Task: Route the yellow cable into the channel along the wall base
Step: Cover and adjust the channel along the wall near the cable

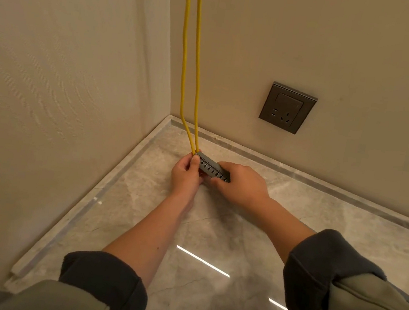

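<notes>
Two strands of the yellow cable point(191, 56) hang down from above the frame and meet at the left end of a short grey slotted channel point(210, 168). The channel lies low over the marble floor near the room corner, its row of keyhole slots facing me. My left hand point(185, 175) pinches the cable where it meets the channel's left end. My right hand point(241, 184) grips the channel's right end and covers it. Whether the cable sits inside a slot is hidden by my fingers.
A grey wall socket point(288, 108) sits on the back wall, right of the cable. A marble skirting strip point(300, 173) runs along the base of the back wall, and another strip point(93, 200) along the left wall. The glossy marble floor point(205, 298) reflects ceiling lights.
</notes>
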Demonstrator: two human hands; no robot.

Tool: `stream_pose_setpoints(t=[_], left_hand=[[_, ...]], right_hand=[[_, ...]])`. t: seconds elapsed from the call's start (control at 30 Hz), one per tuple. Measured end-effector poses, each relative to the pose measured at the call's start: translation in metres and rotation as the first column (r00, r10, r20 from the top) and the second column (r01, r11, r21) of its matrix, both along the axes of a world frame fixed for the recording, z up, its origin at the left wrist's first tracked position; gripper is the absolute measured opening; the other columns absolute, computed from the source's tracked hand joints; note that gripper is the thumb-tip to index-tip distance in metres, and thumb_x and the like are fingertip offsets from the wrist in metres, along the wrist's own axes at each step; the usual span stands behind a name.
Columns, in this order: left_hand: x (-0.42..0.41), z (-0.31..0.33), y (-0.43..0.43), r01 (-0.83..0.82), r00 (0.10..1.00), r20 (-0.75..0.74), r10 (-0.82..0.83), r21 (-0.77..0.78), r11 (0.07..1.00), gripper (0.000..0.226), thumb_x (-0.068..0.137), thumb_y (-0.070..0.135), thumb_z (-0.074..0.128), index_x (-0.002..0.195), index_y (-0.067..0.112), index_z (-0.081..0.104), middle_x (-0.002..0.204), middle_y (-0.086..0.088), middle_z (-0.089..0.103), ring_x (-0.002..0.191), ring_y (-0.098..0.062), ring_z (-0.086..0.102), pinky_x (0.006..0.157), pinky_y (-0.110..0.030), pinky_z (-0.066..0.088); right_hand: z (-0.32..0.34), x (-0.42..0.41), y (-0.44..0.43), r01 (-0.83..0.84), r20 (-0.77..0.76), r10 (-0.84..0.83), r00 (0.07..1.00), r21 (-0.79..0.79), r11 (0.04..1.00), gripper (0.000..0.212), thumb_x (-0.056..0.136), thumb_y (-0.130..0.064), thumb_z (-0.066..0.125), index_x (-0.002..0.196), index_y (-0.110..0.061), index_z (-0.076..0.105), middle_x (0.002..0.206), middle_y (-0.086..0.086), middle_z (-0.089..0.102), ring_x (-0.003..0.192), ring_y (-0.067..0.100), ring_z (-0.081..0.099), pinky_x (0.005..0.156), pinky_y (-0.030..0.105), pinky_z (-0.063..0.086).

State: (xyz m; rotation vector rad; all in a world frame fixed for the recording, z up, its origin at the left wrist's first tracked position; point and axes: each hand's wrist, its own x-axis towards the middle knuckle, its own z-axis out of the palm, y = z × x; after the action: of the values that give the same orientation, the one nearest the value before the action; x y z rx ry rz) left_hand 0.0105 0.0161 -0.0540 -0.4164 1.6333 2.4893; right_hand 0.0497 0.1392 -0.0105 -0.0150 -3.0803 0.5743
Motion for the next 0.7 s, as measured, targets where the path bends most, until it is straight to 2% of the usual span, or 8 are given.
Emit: stream_pose_setpoints(t=[0.1,0.17,0.23,0.3,0.43,0.53,0.7], left_hand=[[0.003,0.001,0.003,0.005,0.998,0.066,-0.011,0.084,0.996,0.028,0.100,0.019,0.048,0.125,0.010,0.054,0.109,-0.011,0.065,0.093,-0.018,0.066,0.068,-0.029,0.058],[0.015,0.001,0.010,0.075,0.988,0.124,-0.097,0.171,0.982,0.031,0.100,0.019,0.047,0.127,0.004,0.051,0.106,-0.014,0.066,0.089,-0.019,0.066,0.068,-0.031,0.058],[0.026,-0.001,0.017,0.147,0.975,0.141,-0.175,0.189,0.971,0.030,0.100,0.015,0.047,0.126,0.003,0.051,0.104,-0.012,0.066,0.091,-0.019,0.066,0.072,-0.032,0.057],[0.030,-0.002,0.018,0.157,0.975,0.125,-0.184,0.203,0.967,0.028,0.099,0.012,0.048,0.125,0.002,0.052,0.107,-0.013,0.066,0.094,-0.021,0.065,0.078,-0.033,0.057],[0.027,0.002,0.019,0.123,0.980,0.128,-0.153,0.211,0.970,0.026,0.098,0.008,0.050,0.122,0.001,0.052,0.112,-0.017,0.064,0.096,-0.023,0.065,0.080,-0.035,0.057],[0.028,0.001,0.024,0.097,0.981,0.146,-0.125,0.188,0.977,0.028,0.097,0.008,0.050,0.124,0.001,0.051,0.115,-0.018,0.063,0.103,-0.027,0.064,0.082,-0.036,0.056],[0.027,-0.005,0.024,0.073,0.981,0.165,-0.103,0.182,0.981,0.032,0.097,0.010,0.052,0.127,-0.001,0.050,0.120,-0.020,0.063,0.108,-0.029,0.063,0.084,-0.037,0.055]], right_hand=[[-0.004,0.005,0.002,-0.011,0.007,0.011,1.000,0.006,1.000,0.026,0.088,-0.047,0.052,0.107,-0.030,0.059,0.091,-0.005,0.065,0.082,0.018,0.058,0.059,0.030,0.041],[-0.007,0.007,0.001,-0.026,0.010,0.026,1.000,-0.008,1.000,0.027,0.090,-0.042,0.053,0.110,-0.024,0.057,0.097,0.000,0.066,0.088,0.022,0.059,0.063,0.032,0.043],[-0.007,0.007,0.001,-0.018,0.026,0.019,0.999,-0.045,0.999,0.031,0.090,-0.039,0.054,0.115,-0.021,0.056,0.100,0.002,0.066,0.090,0.024,0.060,0.065,0.032,0.044],[-0.003,0.007,0.003,-0.024,0.067,0.031,0.997,-0.097,0.995,0.035,0.088,-0.034,0.058,0.120,-0.019,0.056,0.104,0.004,0.066,0.093,0.025,0.061,0.068,0.031,0.044],[0.004,0.009,0.011,-0.013,0.133,0.030,0.991,-0.125,0.992,0.028,0.088,-0.031,0.055,0.115,-0.030,0.060,0.097,-0.002,0.066,0.090,0.020,0.060,0.073,0.035,0.051],[0.003,0.013,0.011,0.023,0.149,0.000,0.989,-0.149,0.989,0.027,0.091,-0.027,0.052,0.116,-0.028,0.061,0.098,-0.001,0.066,0.091,0.022,0.060,0.077,0.038,0.052],[-0.002,0.018,0.002,0.092,0.077,-0.079,0.994,-0.177,0.980,0.033,0.089,-0.026,0.051,0.118,-0.036,0.063,0.095,-0.003,0.068,0.088,0.019,0.060,0.068,0.033,0.050]])
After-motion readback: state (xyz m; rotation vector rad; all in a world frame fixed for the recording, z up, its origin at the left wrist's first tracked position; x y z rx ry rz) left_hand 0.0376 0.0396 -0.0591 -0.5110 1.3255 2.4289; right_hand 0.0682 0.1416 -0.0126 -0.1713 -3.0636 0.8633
